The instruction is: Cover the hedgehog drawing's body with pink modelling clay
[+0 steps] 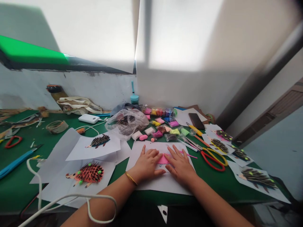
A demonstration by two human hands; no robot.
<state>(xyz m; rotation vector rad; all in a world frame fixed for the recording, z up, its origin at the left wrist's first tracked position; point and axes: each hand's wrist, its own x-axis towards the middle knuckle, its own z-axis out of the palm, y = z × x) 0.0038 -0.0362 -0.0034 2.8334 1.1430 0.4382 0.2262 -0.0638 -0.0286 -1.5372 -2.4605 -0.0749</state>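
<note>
A flat patch of pink modelling clay lies on a white sheet of paper in front of me. My left hand rests on its left side, fingers spread. From the right, my right hand lies over the clay's other edge, its fingers also stretched out. Part of the clay is hidden under my fingers. Below it, a small blue drawn mark shows on the paper. A thin pink tool sticks out beyond my right fingers. Near the top of the sheet sits a small orange-pink ball.
Red-and-yellow-handled scissors lie right of the paper. Behind it are several wrapped clay packs and a plastic bag. Hedgehog pictures lie left and right. A white cable loops over my left forearm. A phone lies back right.
</note>
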